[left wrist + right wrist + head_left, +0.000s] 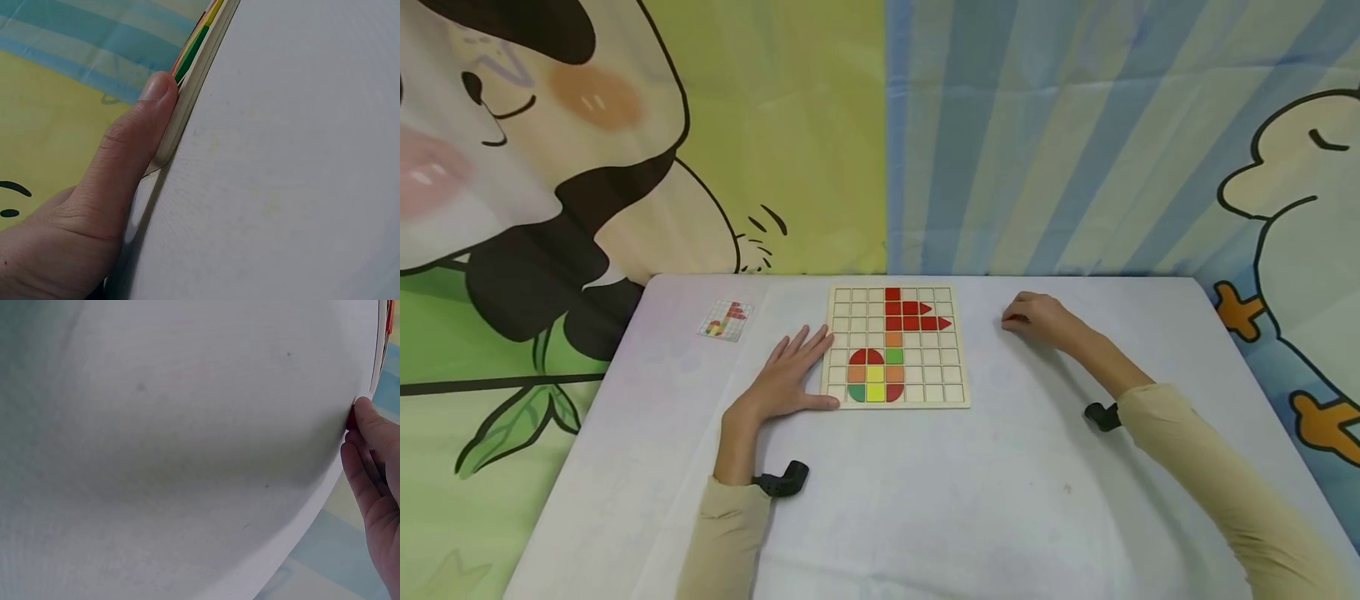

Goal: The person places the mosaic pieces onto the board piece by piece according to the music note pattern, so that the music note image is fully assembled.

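A square wooden grid board (936, 379) lies on the table, with red, orange, yellow and green pieces in part of its cells. My left hand (785, 379) rests at the board's left side, fingers spread and straight, thumb along the lower left corner. In the left wrist view the thumb (128, 134) touches the board's edge (200, 78), close to a green piece (190, 55). To the right of the board, my right hand (1043, 320) pinches a small red piece (351, 417) between thumb and fingertips, low over the table. The fingers hide most of that piece.
Left of the board lies a small card (726, 321) printed with a coloured grid pattern. A white cloth covers the table (925, 500). Behind it hangs a cartoon-printed backdrop (790, 133). A black device (782, 480) is strapped to each wrist.
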`<action>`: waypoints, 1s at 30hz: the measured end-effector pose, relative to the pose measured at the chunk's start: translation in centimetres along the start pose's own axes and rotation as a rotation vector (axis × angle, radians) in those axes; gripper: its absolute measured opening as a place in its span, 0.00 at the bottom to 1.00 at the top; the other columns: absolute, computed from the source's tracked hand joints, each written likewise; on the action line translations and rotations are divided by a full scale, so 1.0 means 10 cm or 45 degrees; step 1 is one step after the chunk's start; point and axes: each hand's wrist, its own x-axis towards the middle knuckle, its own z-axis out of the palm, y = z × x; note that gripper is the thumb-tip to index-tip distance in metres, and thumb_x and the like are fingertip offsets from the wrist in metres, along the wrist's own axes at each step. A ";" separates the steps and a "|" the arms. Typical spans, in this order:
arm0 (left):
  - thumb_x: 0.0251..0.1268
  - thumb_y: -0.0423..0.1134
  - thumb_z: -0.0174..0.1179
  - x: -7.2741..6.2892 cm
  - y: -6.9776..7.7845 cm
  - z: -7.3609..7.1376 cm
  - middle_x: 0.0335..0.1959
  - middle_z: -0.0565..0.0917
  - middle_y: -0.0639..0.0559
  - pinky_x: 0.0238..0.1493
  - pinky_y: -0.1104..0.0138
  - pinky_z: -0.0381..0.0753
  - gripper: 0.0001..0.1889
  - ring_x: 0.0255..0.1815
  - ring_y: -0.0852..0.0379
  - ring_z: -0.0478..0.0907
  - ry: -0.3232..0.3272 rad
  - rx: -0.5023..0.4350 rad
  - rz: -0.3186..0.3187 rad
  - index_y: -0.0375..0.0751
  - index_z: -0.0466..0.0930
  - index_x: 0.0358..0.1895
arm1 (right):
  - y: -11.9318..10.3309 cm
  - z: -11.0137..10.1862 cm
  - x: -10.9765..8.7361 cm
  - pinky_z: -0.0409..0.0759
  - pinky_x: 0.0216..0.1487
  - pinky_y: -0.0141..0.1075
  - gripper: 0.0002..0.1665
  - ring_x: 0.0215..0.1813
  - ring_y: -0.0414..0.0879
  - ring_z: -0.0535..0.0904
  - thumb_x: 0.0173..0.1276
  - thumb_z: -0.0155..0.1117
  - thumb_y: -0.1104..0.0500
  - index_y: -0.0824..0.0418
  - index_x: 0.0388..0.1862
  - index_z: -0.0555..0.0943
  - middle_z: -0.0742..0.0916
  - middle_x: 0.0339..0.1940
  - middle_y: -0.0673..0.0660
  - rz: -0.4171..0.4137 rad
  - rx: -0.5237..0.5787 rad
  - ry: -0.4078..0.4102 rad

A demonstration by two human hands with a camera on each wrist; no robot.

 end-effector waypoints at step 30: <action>0.53 0.66 0.74 0.01 0.00 0.01 0.88 0.46 0.52 0.86 0.45 0.33 0.61 0.88 0.44 0.35 -0.007 0.033 -0.015 0.48 0.49 0.85 | -0.77 0.39 1.37 0.86 0.51 0.46 0.08 0.42 0.55 0.86 0.75 0.66 0.61 0.65 0.44 0.88 0.91 0.42 0.61 -0.124 0.159 -0.020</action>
